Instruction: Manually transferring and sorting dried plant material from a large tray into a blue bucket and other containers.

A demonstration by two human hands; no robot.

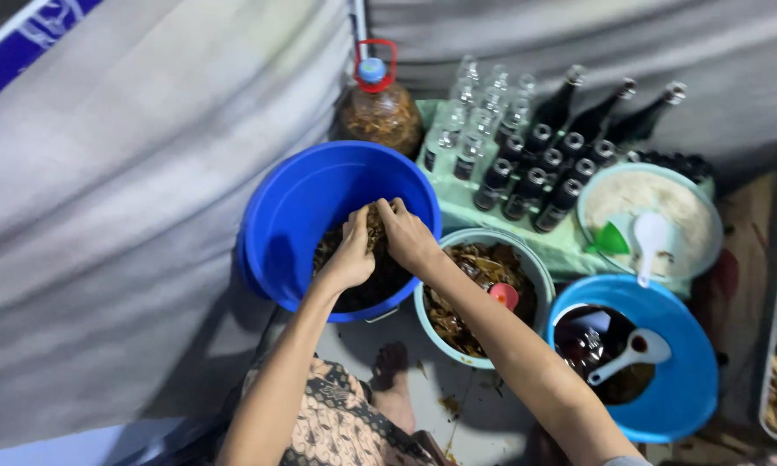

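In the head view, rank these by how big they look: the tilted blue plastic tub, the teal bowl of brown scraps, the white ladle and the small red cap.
1. Tilted blue plastic tub, with both hands inside
2. Teal bowl of brown scraps
3. White ladle
4. Small red cap

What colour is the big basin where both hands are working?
The big basin is bright blue, seen in the head view.

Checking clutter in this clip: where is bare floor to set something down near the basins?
One small patch: grey floor between the foot, teal bowl and blue funnel basin. Elsewhere crowded: both hands, left hand and right hand, fill the blue basin; bottles pack the green tray.
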